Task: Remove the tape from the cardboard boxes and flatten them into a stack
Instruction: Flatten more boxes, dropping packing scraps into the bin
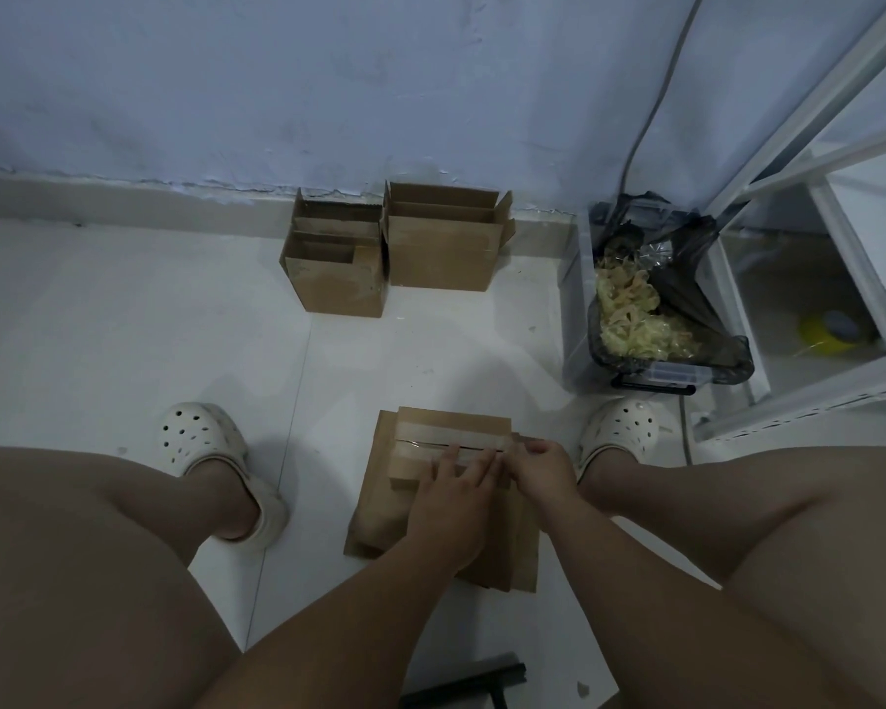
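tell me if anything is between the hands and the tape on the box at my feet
Nothing visible does. The left hand lies flat on the taped box, reaching the tape strip. The right hand is curled at the strip's right end. The box sits on the flattened cardboard stack.

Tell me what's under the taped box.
Stacked flattened cardboard on the floor; the taped box, left hand and right hand pinching tape cover its middle. Sheet count unclear.

Brown cardboard boxes (390, 253), white perforated clogs (200, 437), black bin bag (686, 278), bluish wall (328, 84).
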The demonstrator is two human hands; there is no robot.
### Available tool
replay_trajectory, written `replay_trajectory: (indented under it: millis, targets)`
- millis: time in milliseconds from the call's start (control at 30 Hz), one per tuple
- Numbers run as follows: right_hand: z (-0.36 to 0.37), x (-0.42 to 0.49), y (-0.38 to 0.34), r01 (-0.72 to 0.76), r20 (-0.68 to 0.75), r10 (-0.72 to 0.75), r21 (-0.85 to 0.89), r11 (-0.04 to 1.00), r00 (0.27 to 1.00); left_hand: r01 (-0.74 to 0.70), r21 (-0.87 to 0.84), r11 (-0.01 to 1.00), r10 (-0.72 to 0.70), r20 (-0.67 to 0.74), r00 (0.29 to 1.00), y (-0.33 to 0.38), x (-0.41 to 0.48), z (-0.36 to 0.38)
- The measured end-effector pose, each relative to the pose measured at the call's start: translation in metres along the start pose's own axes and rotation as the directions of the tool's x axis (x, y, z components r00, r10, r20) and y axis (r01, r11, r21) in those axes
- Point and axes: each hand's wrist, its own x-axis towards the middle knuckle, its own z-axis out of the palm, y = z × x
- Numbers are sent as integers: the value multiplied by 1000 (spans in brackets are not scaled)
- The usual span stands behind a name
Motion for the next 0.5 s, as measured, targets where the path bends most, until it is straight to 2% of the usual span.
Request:
replay_trajectory:
  millis: [167, 367, 500]
  targets:
    - [0, -1, -2, 126, -100, -139, -126, 984, 985, 6, -12, 1000, -7, -11, 1000, 0, 2, -1]
    - [7, -10, -8, 174, -123, -209, -249, 953, 970, 29, -52, 998, -29, -3, 1000, 3, 6, 1]
    - [9, -12, -10, 221, -128, -265, -284, 933, 956, 66, -155, 986, -76, -63, 995, 4, 8, 4]
